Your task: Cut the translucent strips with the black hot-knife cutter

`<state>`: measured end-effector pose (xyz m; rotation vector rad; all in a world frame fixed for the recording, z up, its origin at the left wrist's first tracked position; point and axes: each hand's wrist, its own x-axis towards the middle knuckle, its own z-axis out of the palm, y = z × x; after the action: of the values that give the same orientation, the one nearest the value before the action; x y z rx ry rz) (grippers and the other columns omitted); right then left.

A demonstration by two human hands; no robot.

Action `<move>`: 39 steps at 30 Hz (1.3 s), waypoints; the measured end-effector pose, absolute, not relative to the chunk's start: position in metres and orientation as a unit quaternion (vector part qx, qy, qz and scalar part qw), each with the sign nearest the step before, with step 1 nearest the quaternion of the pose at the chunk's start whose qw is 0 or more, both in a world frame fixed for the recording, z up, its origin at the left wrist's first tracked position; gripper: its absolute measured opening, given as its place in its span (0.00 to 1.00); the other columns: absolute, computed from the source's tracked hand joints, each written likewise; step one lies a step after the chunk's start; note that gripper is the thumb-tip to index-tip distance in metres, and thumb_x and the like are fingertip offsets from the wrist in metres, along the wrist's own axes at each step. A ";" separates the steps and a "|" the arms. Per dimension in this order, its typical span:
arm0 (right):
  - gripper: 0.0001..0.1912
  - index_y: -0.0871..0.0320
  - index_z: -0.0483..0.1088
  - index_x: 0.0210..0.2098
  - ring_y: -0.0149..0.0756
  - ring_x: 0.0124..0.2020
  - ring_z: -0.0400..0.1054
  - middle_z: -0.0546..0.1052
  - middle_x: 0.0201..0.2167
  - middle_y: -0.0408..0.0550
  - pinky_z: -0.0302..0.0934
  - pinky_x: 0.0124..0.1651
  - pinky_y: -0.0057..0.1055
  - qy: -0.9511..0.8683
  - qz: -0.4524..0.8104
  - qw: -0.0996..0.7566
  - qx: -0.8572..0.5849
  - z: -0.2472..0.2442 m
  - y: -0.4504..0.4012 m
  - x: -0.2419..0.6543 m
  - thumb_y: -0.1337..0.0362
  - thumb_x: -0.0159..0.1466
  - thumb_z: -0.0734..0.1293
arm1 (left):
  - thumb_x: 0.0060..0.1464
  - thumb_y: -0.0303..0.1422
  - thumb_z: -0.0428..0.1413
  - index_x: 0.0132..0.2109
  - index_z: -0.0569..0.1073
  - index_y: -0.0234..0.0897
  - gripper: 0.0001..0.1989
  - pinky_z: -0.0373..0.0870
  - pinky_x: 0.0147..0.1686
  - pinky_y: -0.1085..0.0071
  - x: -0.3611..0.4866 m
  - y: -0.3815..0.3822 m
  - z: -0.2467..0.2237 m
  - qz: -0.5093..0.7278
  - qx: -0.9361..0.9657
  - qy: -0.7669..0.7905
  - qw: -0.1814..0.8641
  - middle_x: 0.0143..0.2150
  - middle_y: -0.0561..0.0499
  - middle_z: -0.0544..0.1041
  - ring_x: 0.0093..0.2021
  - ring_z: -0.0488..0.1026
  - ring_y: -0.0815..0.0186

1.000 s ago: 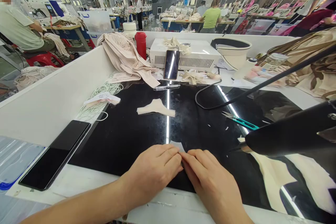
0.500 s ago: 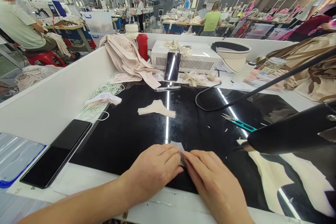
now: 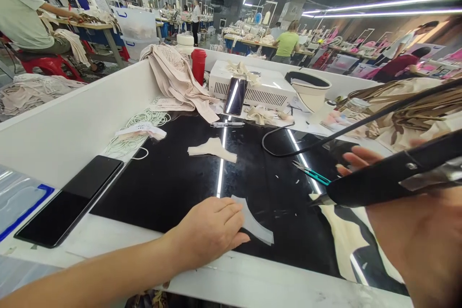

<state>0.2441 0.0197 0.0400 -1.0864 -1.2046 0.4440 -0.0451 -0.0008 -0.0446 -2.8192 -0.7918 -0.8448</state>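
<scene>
My left hand (image 3: 209, 231) lies flat on the black mat (image 3: 162, 183) near the table's front edge. Its fingertips press on a small pale curved fabric piece (image 3: 258, 228). My right hand (image 3: 422, 236) is raised at the right, fingers spread, just behind a long black hand tool (image 3: 378, 180) whose metal tip points left over the mat. Whether the hand touches the tool I cannot tell. A second cream fabric piece (image 3: 212, 148) lies farther back on the mat, and teal-handled snips (image 3: 312, 173) lie to its right.
A dark phone (image 3: 70, 199) lies at the left; another phone (image 3: 235, 96) leans on a white box (image 3: 267, 87). A white partition (image 3: 72, 120), coiled cord (image 3: 139, 127), beige garments (image 3: 176, 79), a red bottle (image 3: 198, 65) and a black cable (image 3: 277, 151) surround the mat. Other people work at tables behind.
My right hand has left the fabric piece and risen to the right, beside the black tool. The left hand stays on the piece, which now shows more. The view has shifted.
</scene>
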 end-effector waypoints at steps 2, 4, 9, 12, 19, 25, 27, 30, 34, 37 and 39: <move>0.29 0.43 0.78 0.48 0.53 0.37 0.76 0.80 0.35 0.51 0.73 0.40 0.55 -0.486 0.260 0.692 -0.467 0.048 0.029 0.237 0.39 0.51 0.75 | 0.72 0.38 0.50 0.45 0.74 0.29 0.16 0.78 0.47 0.63 -0.045 0.000 -0.047 -0.279 -0.923 -0.260 0.049 0.46 0.42 0.81 0.50 0.79 0.58; 0.25 0.45 0.78 0.48 0.48 0.30 0.74 0.79 0.31 0.47 0.72 0.34 0.50 -0.486 0.259 0.702 -0.452 0.051 0.032 0.224 0.47 0.52 0.77 | 0.71 0.39 0.50 0.45 0.74 0.29 0.15 0.78 0.46 0.63 -0.044 0.000 -0.048 -0.278 -0.923 -0.260 0.053 0.46 0.43 0.81 0.50 0.78 0.58; 0.25 0.46 0.74 0.50 0.39 0.30 0.72 0.76 0.30 0.40 0.74 0.36 0.43 -0.540 0.224 0.720 -0.374 0.045 0.028 0.171 0.58 0.53 0.78 | 0.70 0.39 0.52 0.46 0.74 0.29 0.15 0.78 0.48 0.63 -0.044 0.000 -0.050 -0.275 -0.924 -0.258 0.067 0.48 0.42 0.81 0.51 0.78 0.58; 0.22 0.50 0.70 0.49 0.35 0.30 0.71 0.75 0.31 0.40 0.76 0.35 0.40 -0.535 0.227 0.733 -0.355 0.040 0.029 0.140 0.65 0.57 0.77 | 0.70 0.38 0.53 0.47 0.75 0.28 0.15 0.77 0.48 0.63 -0.045 0.000 -0.050 -0.279 -0.924 -0.252 0.067 0.49 0.41 0.81 0.51 0.78 0.57; 0.20 0.51 0.66 0.49 0.32 0.26 0.72 0.75 0.30 0.37 0.73 0.30 0.34 -0.508 0.287 0.737 -0.342 0.030 0.036 0.113 0.63 0.61 0.75 | 0.69 0.37 0.53 0.48 0.75 0.27 0.15 0.78 0.48 0.62 -0.044 0.000 -0.050 -0.282 -0.924 -0.252 0.052 0.51 0.40 0.80 0.51 0.78 0.56; 0.20 0.50 0.64 0.49 0.30 0.24 0.71 0.75 0.30 0.37 0.72 0.28 0.33 -0.513 0.263 0.740 -0.346 0.024 0.039 0.114 0.62 0.62 0.73 | 0.70 0.38 0.51 0.48 0.75 0.28 0.15 0.78 0.47 0.62 -0.044 0.000 -0.049 -0.274 -0.926 -0.253 0.054 0.50 0.41 0.81 0.51 0.78 0.57; 0.20 0.50 0.63 0.49 0.30 0.24 0.71 0.74 0.30 0.36 0.72 0.28 0.33 -0.508 0.256 0.743 -0.352 0.023 0.040 0.115 0.62 0.61 0.74 | 0.71 0.38 0.51 0.48 0.75 0.28 0.15 0.78 0.46 0.63 -0.044 -0.001 -0.048 -0.275 -0.926 -0.254 0.054 0.50 0.41 0.81 0.50 0.78 0.57; 0.20 0.50 0.63 0.49 0.30 0.24 0.71 0.74 0.30 0.36 0.72 0.28 0.33 -0.498 0.255 0.748 -0.356 0.023 0.041 0.115 0.62 0.61 0.74 | 0.70 0.38 0.51 0.47 0.75 0.28 0.15 0.78 0.46 0.63 -0.044 -0.001 -0.048 -0.274 -0.926 -0.254 0.056 0.49 0.41 0.81 0.50 0.78 0.57; 0.20 0.50 0.64 0.49 0.30 0.23 0.70 0.75 0.30 0.36 0.72 0.28 0.33 -0.491 0.256 0.754 -0.353 0.023 0.041 0.115 0.62 0.61 0.74 | 0.70 0.37 0.52 0.48 0.75 0.28 0.15 0.78 0.47 0.62 -0.045 -0.001 -0.047 -0.266 -0.928 -0.254 0.053 0.50 0.41 0.80 0.50 0.78 0.57; 0.20 0.51 0.64 0.49 0.30 0.23 0.70 0.75 0.29 0.36 0.71 0.27 0.33 -0.490 0.254 0.755 -0.353 0.022 0.041 0.116 0.62 0.61 0.74 | 0.70 0.37 0.52 0.49 0.74 0.28 0.15 0.78 0.47 0.63 -0.044 -0.001 -0.047 -0.265 -0.928 -0.255 0.051 0.50 0.41 0.80 0.51 0.78 0.57; 0.20 0.50 0.63 0.49 0.30 0.23 0.71 0.74 0.30 0.36 0.71 0.27 0.33 -0.496 0.249 0.752 -0.356 0.021 0.041 0.116 0.62 0.62 0.73 | 0.70 0.38 0.52 0.49 0.74 0.29 0.14 0.78 0.47 0.63 -0.044 -0.001 -0.047 -0.265 -0.928 -0.256 0.050 0.49 0.41 0.80 0.51 0.78 0.58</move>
<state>0.1161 0.0410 0.0205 -0.7780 -1.0827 0.5443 -0.0443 -0.0009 -0.0475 -2.8269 -0.7785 -0.8067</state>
